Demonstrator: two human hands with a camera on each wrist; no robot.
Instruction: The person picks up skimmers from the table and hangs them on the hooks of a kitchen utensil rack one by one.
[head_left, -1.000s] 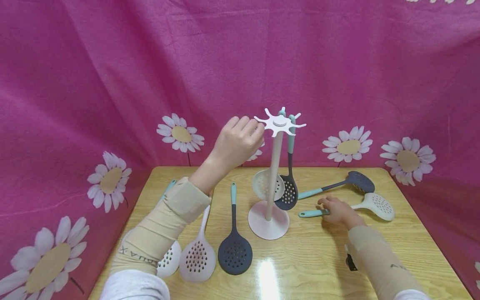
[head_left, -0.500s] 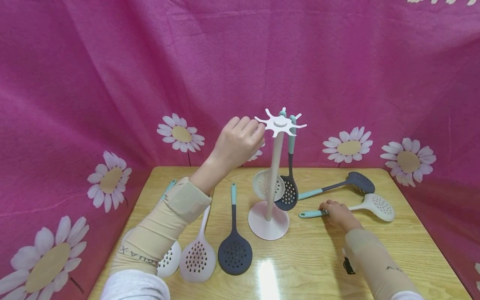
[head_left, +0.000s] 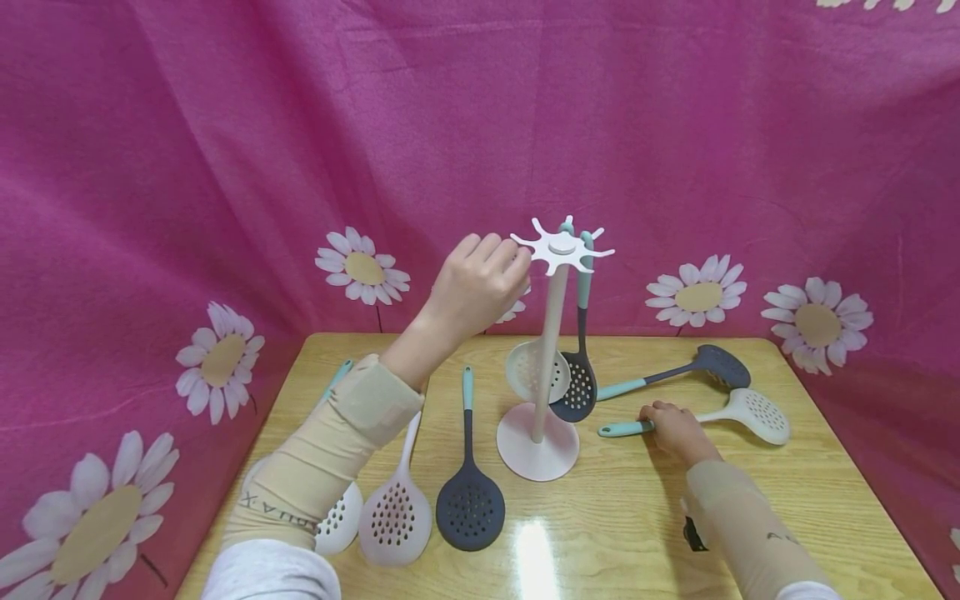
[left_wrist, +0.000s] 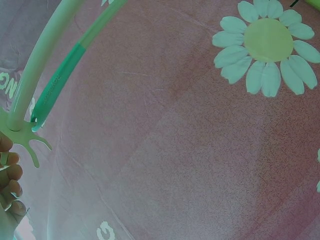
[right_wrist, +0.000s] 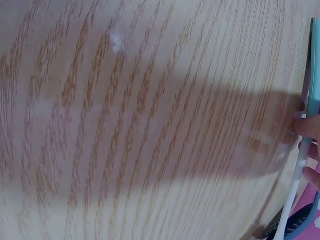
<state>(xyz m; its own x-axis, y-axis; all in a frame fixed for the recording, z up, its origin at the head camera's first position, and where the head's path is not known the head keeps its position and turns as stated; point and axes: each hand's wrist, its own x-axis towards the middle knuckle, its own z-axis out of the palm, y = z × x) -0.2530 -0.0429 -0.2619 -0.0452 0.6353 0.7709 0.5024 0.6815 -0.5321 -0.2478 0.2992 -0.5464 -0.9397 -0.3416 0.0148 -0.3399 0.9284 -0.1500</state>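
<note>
My left hand (head_left: 480, 279) grips a prong of the white utensil rack (head_left: 561, 244) from the left; its curled fingers (left_wrist: 12, 190) show at that prong in the left wrist view. From the rack's far side hang a dark slotted ladle (head_left: 576, 390) and a pale slotted ladle (head_left: 525, 371), partly behind the post. At the right, my right hand (head_left: 678, 433) pinches a white skimmer (head_left: 763, 417) where its mint handle meets the white neck. The skimmer lies on the table. In the right wrist view, thumb and fingers (right_wrist: 311, 129) meet its handle.
Behind the white skimmer lies a dark slotted utensil (head_left: 720, 365) with a mint handle. Left of the rack are a dark skimmer (head_left: 470, 508), a pinkish-white skimmer (head_left: 395, 521) and another white one (head_left: 341, 525), partly under my left forearm. A pink curtain (head_left: 450, 125) surrounds the wooden table (head_left: 615, 525).
My right hand has settled onto the white skimmer's handle, its fingers drawn closer around it and the forearm shifted slightly left. The left hand stays on the rack's prong.
</note>
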